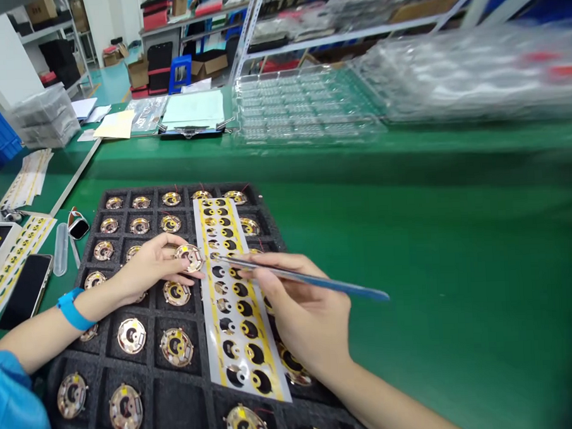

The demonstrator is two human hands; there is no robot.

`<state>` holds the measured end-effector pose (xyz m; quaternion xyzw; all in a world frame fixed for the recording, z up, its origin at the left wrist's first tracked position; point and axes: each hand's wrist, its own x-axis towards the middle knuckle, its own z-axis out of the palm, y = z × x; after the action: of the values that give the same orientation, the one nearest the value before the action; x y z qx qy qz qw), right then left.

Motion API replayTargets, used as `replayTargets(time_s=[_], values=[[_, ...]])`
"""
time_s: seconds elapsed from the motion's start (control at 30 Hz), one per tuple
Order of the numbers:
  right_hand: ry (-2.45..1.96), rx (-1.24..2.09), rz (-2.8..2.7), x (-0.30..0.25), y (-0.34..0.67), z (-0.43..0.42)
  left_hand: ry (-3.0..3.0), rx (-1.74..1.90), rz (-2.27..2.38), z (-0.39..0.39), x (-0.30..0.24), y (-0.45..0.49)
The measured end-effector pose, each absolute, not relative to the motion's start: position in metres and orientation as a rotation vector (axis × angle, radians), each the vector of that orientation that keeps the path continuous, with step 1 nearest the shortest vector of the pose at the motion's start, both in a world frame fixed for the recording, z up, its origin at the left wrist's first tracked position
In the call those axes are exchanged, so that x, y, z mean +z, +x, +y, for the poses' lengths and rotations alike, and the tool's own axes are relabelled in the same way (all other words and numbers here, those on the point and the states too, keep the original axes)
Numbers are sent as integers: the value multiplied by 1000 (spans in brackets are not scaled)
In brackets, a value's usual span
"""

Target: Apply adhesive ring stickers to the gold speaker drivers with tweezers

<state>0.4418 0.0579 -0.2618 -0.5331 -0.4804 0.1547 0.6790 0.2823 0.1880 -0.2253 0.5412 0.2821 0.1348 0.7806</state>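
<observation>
My left hand (148, 266) pinches a round metal disc part (189, 257) just above the black foam tray (181, 409). My right hand (303, 308) grips blue-handled tweezers (298, 277), whose tips point left and reach almost to the disc. Under the tweezers a long sticker sheet (232, 293) with yellow and black stickers lies across the tray. Several similar discs sit in the tray's square pockets. A blue band wraps my left wrist.
A phone (26, 290) and sticker strips (13, 258) lie left of the tray on the green table (434, 246). Clear plastic trays (304, 103) and a clipboard with papers (191, 114) stand at the back. Shelving lines the far side.
</observation>
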Motion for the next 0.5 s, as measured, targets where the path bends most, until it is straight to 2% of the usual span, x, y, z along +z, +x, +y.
replayTargets(time_s=[0.17, 0.5], values=[[-1107, 261, -1370, -259, 438, 55, 1079, 261, 482, 180, -232, 275], [-1120, 27, -1814, -258, 439, 40, 1033, 224, 515, 176, -229, 275]])
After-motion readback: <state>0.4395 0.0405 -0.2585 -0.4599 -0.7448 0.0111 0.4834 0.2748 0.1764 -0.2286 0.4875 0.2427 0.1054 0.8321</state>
